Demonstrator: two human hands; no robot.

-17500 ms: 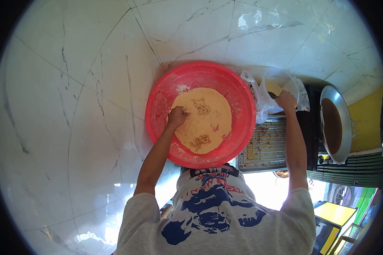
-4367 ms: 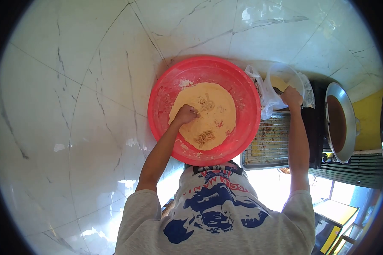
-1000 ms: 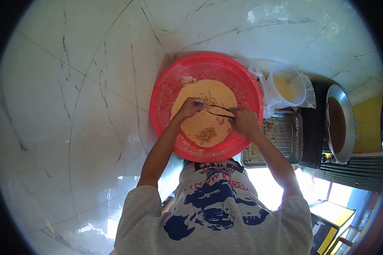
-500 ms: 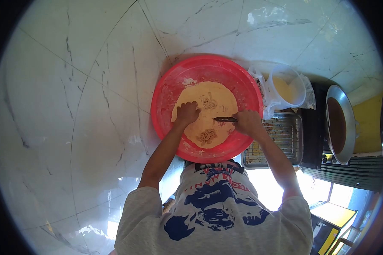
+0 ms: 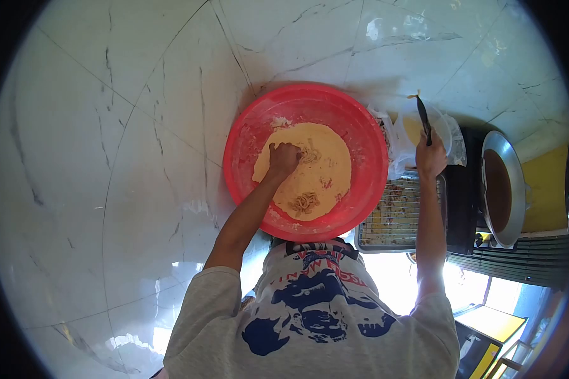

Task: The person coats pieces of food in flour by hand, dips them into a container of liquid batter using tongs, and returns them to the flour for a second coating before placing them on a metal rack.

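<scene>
A wide red basin (image 5: pixel 368 189) holds a round bed of pale yellow flour (image 5: pixel 325 180). My left hand (image 5: pixel 285 158) is over the flour with its fingers curled in; whatever they hold is hidden. Beside its fingertips lies a clump of coated strips (image 5: pixel 310 155), and a second clump (image 5: pixel 305 202) rests nearer my body. My right hand (image 5: pixel 430 158) grips dark tongs (image 5: pixel 423 118) pointing away from me. A small yellowish piece (image 5: pixel 413 96) shows at their tip. Under the tongs is a translucent plastic tub (image 5: pixel 446 129) containing yellowish liquid (image 5: pixel 412 128).
Right of the basin, a metal tray with a wire rack (image 5: pixel 398 215) holds crumbs. Farther right, a large metal pan (image 5: pixel 517 183) of brown liquid sits by a black stove (image 5: pixel 464 196). A plastic bag (image 5: pixel 395 148) lies around the tub.
My right hand has moved with the tongs from over the basin to above the tub on the right. My left hand stays over the flour, shifted slightly, its fingers more curled.
</scene>
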